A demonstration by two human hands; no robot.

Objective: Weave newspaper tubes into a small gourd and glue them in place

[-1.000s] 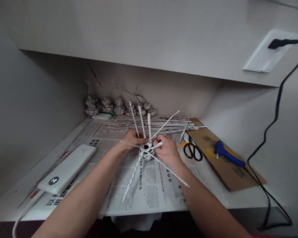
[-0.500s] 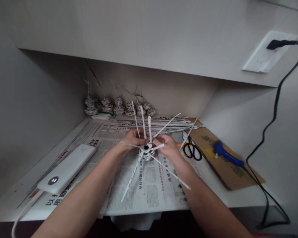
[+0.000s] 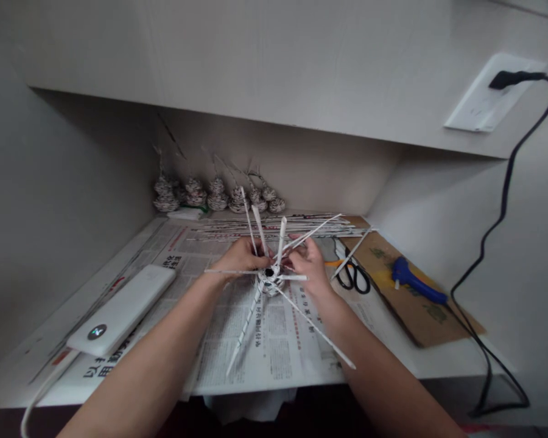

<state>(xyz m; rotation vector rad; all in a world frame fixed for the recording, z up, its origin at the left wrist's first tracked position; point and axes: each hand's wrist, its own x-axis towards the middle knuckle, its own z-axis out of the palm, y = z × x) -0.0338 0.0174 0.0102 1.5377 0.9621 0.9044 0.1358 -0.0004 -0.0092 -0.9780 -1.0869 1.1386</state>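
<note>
A small round woven paper basket (image 3: 271, 286) sits over the newspaper in the middle, with a dark opening at its top. Several rolled paper sticks fan out from it, one standing upright (image 3: 282, 237) and another slanting toward me (image 3: 244, 334). My left hand (image 3: 245, 254) is closed on the far left side of the weave, fingers partly behind the sticks. My right hand (image 3: 307, 261) is at the right side, its fingers bent and closed around a thin paper stick (image 3: 317, 230) that points to the upper right.
Behind lie loose paper sticks (image 3: 228, 230) and woven gourd shapes (image 3: 217, 196) along the back wall. At right are black-handled scissors (image 3: 354, 278) and a blue glue gun (image 3: 418, 283) on cardboard (image 3: 438, 331). A white power bank (image 3: 123, 310) lies left, on newspaper (image 3: 274, 365).
My right hand has shifted up, fingers lifted around the stick at upper right. The weave's sticks have swung slightly; the upright one leans more to the right. My left hand stays in place.
</note>
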